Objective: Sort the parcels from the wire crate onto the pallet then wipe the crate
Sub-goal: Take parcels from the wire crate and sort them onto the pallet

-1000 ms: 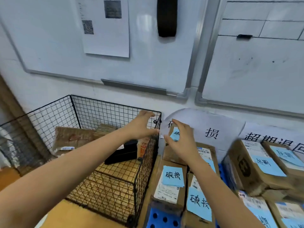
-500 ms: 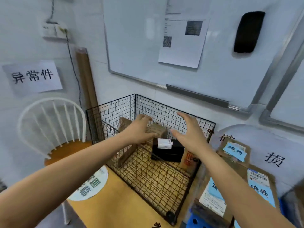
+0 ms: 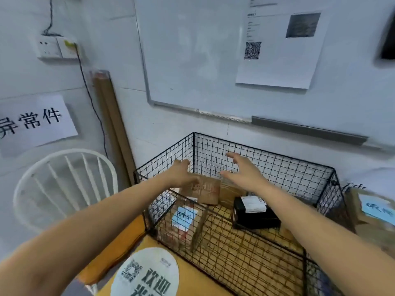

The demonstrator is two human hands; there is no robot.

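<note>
Over the back left corner of the crate [image 3: 263, 150], both hands are spread wide and hold nothing. The left hand [image 3: 181, 175] is at the upper left edge of the brown box [image 3: 205, 191]. Motion blur hides whether it touches the cardboard. The right hand [image 3: 245, 174] hovers above the box's right side, fingers splayed and apart from it.

The step in hand appears to be a two-handed pickup of the brown box, which stands tilted toward the rear wall.

1. Set the palms on opposite faces of the box, not on its top edge; a tilted box held by one edge is likely to swing.
2. Lift straight up until the base clears the rim. The left wall is just beside the left hand, so knuckles or a box corner could catch in the wire.
3. Keep clear of the noted box [image 3: 186, 218], which sits just in front of the brown box and could be knocked over.
4. The black box [image 3: 254, 214] lies to the right, below the right forearm. Raise the elbow on the way out.

The pallet is not in view. A tagged parcel [image 3: 372, 210] beyond the crate's right wall suggests that it lies on that side. At least three parcels are in the crate, so wiping is some way off.
</note>
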